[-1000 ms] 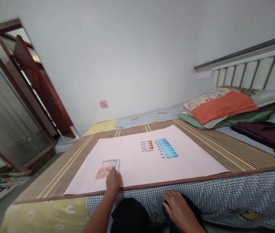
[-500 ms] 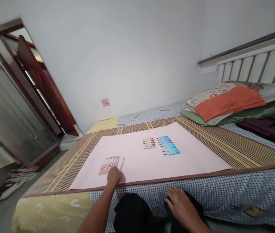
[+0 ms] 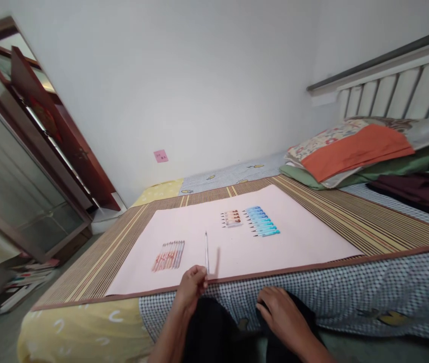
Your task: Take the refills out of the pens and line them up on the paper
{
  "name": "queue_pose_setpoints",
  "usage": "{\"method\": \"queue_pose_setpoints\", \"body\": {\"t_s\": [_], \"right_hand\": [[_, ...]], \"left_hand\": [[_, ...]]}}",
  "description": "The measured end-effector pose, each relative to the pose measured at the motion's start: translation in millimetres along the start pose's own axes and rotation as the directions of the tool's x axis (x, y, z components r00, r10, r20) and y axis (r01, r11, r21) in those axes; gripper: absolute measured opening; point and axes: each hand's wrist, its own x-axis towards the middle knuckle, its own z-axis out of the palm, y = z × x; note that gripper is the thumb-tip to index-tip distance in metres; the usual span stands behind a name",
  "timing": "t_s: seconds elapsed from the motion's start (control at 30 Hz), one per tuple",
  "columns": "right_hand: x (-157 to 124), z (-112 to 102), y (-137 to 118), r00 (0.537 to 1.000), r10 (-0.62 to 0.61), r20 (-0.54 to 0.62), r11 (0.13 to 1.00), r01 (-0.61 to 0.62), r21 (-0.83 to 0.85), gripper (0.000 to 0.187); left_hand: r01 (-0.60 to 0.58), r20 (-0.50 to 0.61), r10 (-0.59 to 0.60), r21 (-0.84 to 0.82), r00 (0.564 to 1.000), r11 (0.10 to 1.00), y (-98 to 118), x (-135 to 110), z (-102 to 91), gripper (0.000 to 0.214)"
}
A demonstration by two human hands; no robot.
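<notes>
My left hand [image 3: 192,286] pinches the lower end of a thin pen [image 3: 207,250], which stands up off the pink sheet [image 3: 305,242] near its front edge. To its left lies a row of several pink and orange pens [image 3: 168,254]. Further back on the sheet lie a small group of orange pens [image 3: 231,219] and a row of several blue pens [image 3: 263,222]. My right hand [image 3: 280,315] rests on my dark-clothed knee [image 3: 214,333] below the bed's edge, fingers curled loosely and holding nothing that I can see.
The pink sheet lies on a striped bamboo mat [image 3: 381,222] on a bed with a checked cover [image 3: 351,307]. Pillows [image 3: 354,154] and a dark cloth [image 3: 415,191] sit at the right by the headboard [image 3: 399,96]. A glass-fronted cabinet [image 3: 13,191] and stacked books [image 3: 6,287] stand at left.
My left hand has taken one pen from the right end of the pink-orange row, pulled back toward me and to the right, and lifted the pen upright. My right hand has stayed put.
</notes>
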Motion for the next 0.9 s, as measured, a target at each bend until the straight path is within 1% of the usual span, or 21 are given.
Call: {"method": "queue_pose_setpoints", "body": {"t_s": [0.03, 0.07, 0.1, 0.13, 0.17, 0.2, 0.23, 0.3, 0.37, 0.43, 0.5, 0.53, 0.6, 0.67, 0.7, 0.77, 0.83, 0.9], "right_hand": [[1.1, -2.6, -1.7, 1.0, 0.012, 0.006, 0.999, -0.012, 0.046, 0.014], [2.4, -6.3, -4.9, 1.0, 0.026, 0.01, 0.994, -0.027, 0.11, 0.014], [3.9, -11.1, -9.8, 0.999, 0.044, 0.011, 0.979, -0.045, 0.197, 0.015], [5.7, -16.7, -16.5, 0.998, 0.066, 0.01, 0.951, -0.066, 0.303, 0.018], [7.7, -22.9, -24.9, 0.995, 0.094, 0.012, 0.902, -0.091, 0.421, 0.022], [10.0, -29.4, -34.8, 0.992, 0.127, 0.019, 0.834, -0.117, 0.539, 0.027], [12.4, -35.7, -45.6, 0.988, 0.152, 0.032, 0.755, -0.137, 0.641, 0.033], [17.5, -45.9, -66.9, 0.983, 0.174, 0.056, 0.616, -0.153, 0.773, 0.04], [22.0, -51.3, -83.4, 0.983, 0.177, 0.047, 0.535, -0.136, 0.834, 0.044], [25.2, -52.6, -91.9, 0.977, 0.206, 0.057, 0.495, -0.155, 0.855, 0.046], [26.4, -53.3, -92.7, 0.97, 0.233, 0.064, 0.493, -0.175, 0.852, 0.047], [26.1, -54.6, -91.0, 0.971, 0.235, 0.05, 0.513, -0.167, 0.842, 0.046], [24.3, -60.5, -85.4, 0.975, 0.224, -0.006, 0.587, -0.13, 0.799, 0.045], [21.8, -70.4, -79.6, 0.98, 0.193, -0.039, 0.67, -0.103, 0.735, 0.042], [20.8, -76.2, -77.3, 0.985, 0.168, -0.032, 0.697, -0.096, 0.71, 0.041], [20.6, -87.5, -74.2, 0.995, 0.103, -0.001, 0.726, -0.075, 0.684, 0.036], [23.8, -96.8, -72.4, 0.998, 0.053, 0.018, 0.725, -0.051, 0.687, 0.031], [30.9, -103.5, -70.5, 0.998, 0.056, 0.025, 0.699, -0.057, 0.712, 0.03]], "left_hand": [[-0.005, 0.029, 0.006, -0.062, 1.0, 0.998, 0.2, -10.2, 9.1, 0.05], [0.0, 0.076, 0.014, -0.185, 0.997, 0.983, 0.6, -20.1, 18.0, 0.049], [0.019, 0.118, 0.014, -0.275, 0.993, 0.961, 1.3, -29.7, 26.6, 0.049], [0.032, 0.142, 0.019, -0.342, 0.99, 0.939, 2.1, -38.7, 34.7, 0.048], [0.048, 0.16, 0.017, -0.394, 0.987, 0.918, 3.1, -47.1, 42.5, 0.047], [0.059, 0.179, 0.02, -0.428, 0.984, 0.902, 4.2, -54.9, 50.0, 0.047], [0.063, 0.195, 0.029, -0.451, 0.98, 0.89, 5.1, -61.8, 57.2, 0.046], [0.071, 0.227, 0.043, -0.469, 0.973, 0.881, 6.3, -73.6, 70.7, 0.045], [0.059, 0.236, 0.059, -0.462, 0.97, 0.885, 6.5, -82.3, 82.2, 0.046], [0.013, 0.218, 0.084, -0.41, 0.972, 0.912, 6.3, -87.5, 89.8, 0.048], [-0.033, 0.204, 0.099, -0.305, 0.974, 0.952, 7.4, -89.0, 90.8, 0.053], [-0.052, 0.193, 0.101, -0.242, 0.976, 0.969, 9.2, -88.4, 88.5, 0.055], [-0.089, 0.15, 0.111, -0.141, 0.982, 0.986, 16.2, -84.7, 79.3, 0.057], [-0.137, 0.078, 0.146, -0.113, 0.986, 0.984, 27.5, -79.1, 66.7, 0.055], [-0.148, 0.064, 0.158, -0.137, 0.985, 0.979, 34.3, -76.1, 60.7, 0.052], [-0.12, 0.083, 0.146, -0.258, 0.986, 0.959, 48.2, -70.3, 51.6, 0.051], [-0.069, 0.132, 0.124, -0.36, 0.984, 0.93, 60.5, -65.4, 47.6, 0.051], [-0.036, 0.166, 0.114, -0.41, 0.98, 0.912, 69.7, -61.6, 48.1, 0.049]]}}
